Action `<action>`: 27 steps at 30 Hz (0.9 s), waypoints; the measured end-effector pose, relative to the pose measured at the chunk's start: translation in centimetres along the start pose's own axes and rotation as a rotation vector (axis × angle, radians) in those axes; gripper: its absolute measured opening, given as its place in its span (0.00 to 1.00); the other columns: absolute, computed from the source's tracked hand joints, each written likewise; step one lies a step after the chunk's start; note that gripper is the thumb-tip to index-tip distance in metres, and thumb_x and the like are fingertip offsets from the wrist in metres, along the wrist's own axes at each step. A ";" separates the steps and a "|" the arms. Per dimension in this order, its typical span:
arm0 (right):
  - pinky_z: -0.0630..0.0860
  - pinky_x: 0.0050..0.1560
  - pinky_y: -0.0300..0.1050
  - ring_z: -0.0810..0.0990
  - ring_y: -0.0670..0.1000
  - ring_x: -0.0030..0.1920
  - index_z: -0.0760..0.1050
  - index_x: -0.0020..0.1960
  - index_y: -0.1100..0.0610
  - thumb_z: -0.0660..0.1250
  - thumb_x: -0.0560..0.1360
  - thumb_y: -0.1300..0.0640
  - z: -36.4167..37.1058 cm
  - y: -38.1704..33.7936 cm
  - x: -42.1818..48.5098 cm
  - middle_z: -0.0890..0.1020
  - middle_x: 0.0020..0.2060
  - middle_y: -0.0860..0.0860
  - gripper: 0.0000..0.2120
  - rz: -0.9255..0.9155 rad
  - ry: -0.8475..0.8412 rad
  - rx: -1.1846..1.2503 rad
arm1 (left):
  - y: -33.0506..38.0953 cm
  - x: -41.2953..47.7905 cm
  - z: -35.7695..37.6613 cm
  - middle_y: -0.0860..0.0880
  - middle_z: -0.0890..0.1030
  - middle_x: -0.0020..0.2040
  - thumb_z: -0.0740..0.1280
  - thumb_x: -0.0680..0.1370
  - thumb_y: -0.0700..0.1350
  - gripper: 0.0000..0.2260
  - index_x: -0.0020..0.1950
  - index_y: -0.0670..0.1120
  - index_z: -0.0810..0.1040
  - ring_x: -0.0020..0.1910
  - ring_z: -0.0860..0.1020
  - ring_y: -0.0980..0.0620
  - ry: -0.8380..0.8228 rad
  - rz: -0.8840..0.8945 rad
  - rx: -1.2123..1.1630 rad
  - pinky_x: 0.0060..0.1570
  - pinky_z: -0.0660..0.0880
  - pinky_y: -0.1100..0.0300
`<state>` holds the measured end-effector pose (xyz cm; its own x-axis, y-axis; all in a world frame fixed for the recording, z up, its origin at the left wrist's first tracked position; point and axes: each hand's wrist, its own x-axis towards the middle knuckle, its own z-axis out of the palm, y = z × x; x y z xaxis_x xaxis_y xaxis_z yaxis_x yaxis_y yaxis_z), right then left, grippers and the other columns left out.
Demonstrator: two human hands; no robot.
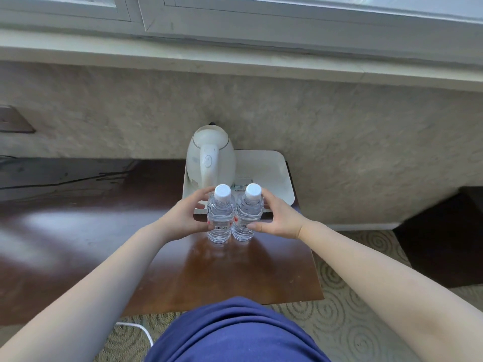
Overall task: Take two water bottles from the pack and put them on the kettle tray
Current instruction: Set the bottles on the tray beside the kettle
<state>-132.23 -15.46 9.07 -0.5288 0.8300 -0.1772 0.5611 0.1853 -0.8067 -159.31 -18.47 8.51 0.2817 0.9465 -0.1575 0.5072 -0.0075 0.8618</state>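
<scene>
Two clear water bottles with white caps stand side by side and upright, just in front of the white kettle tray [274, 176]. My left hand [185, 218] wraps the left bottle [220, 215] from its left side. My right hand [278, 218] wraps the right bottle [248, 212] from its right side. Both bottles' bases appear to be at the wooden table surface [235, 270], near the tray's front edge. A white kettle [210, 158] stands on the left half of the tray. The bottle pack is not in view.
The tray's right half holds only small sachets [241, 184] behind the bottle caps. The wall and windowsill rise right behind the tray. The table's right edge drops to patterned carpet [345, 322]. A white cable [141, 329] lies on the floor below.
</scene>
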 end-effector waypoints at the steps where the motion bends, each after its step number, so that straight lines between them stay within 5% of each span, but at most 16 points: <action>1: 0.70 0.71 0.50 0.74 0.47 0.67 0.60 0.74 0.50 0.78 0.67 0.53 0.0 0.2 0.1 0.74 0.68 0.50 0.41 0.010 0.005 0.007 | 0.0 0.0 0.3 0.57 0.75 0.59 0.77 0.66 0.41 0.38 0.63 0.71 0.62 0.56 0.75 0.54 -0.001 0.001 -0.036 0.48 0.70 0.74; 6: 0.75 0.66 0.51 0.77 0.43 0.61 0.67 0.66 0.42 0.79 0.65 0.54 -0.1 0.1 0.6 0.78 0.58 0.41 0.35 0.030 0.064 0.061 | 0.4 0.9 1.1 0.54 0.78 0.58 0.76 0.66 0.38 0.35 0.66 0.61 0.66 0.57 0.75 0.54 -0.011 0.008 -0.089 0.51 0.78 0.65; 11: 0.77 0.63 0.58 0.76 0.51 0.64 0.65 0.66 0.43 0.78 0.65 0.55 0.1 0.1 0.6 0.77 0.59 0.46 0.34 -0.012 0.074 0.125 | 1.5 1.7 0.2 0.52 0.79 0.53 0.78 0.64 0.41 0.29 0.61 0.51 0.69 0.48 0.74 0.62 -0.052 0.028 0.073 0.47 0.79 0.65; 16: 0.78 0.58 0.45 0.76 0.40 0.60 0.68 0.63 0.43 0.79 0.66 0.59 -1.1 0.3 0.9 0.78 0.58 0.44 0.32 -0.003 0.031 0.170 | 2.4 1.7 0.3 0.53 0.78 0.50 0.77 0.64 0.41 0.24 0.56 0.50 0.72 0.50 0.75 0.54 -0.045 0.074 0.160 0.50 0.79 0.53; 22: 0.76 0.60 0.39 0.80 0.41 0.56 0.71 0.59 0.47 0.79 0.65 0.59 -6.4 -1.0 1.1 0.81 0.53 0.43 0.28 -0.052 0.075 0.181 | 5.2 3.6 -0.7 0.56 0.78 0.46 0.79 0.62 0.47 0.27 0.56 0.52 0.71 0.46 0.76 0.59 0.024 0.060 0.143 0.42 0.76 0.65; 25: 0.77 0.61 0.47 0.81 0.49 0.58 0.70 0.61 0.55 0.78 0.66 0.66 -9.9 -1.3 2.4 0.81 0.56 0.52 0.28 -0.089 0.137 0.230 | 7.7 6.0 -1.2 0.62 0.77 0.48 0.80 0.62 0.46 0.28 0.56 0.56 0.70 0.48 0.74 0.69 0.082 0.100 0.118 0.47 0.70 0.75; 27: 0.78 0.58 0.43 0.82 0.48 0.57 0.68 0.63 0.60 0.77 0.66 0.68 -12.1 -1.1 3.4 0.81 0.57 0.53 0.30 -0.091 0.166 0.236 | 9.2 8.0 -1.5 0.59 0.78 0.52 0.80 0.63 0.45 0.29 0.59 0.55 0.70 0.52 0.76 0.64 0.092 0.110 0.100 0.52 0.70 0.72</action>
<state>-126.95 -6.53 16.21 -0.4475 0.8941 -0.0195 0.3424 0.1512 -0.9273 -153.64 -10.44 15.87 0.2662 0.9638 -0.0160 0.5575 -0.1404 0.8182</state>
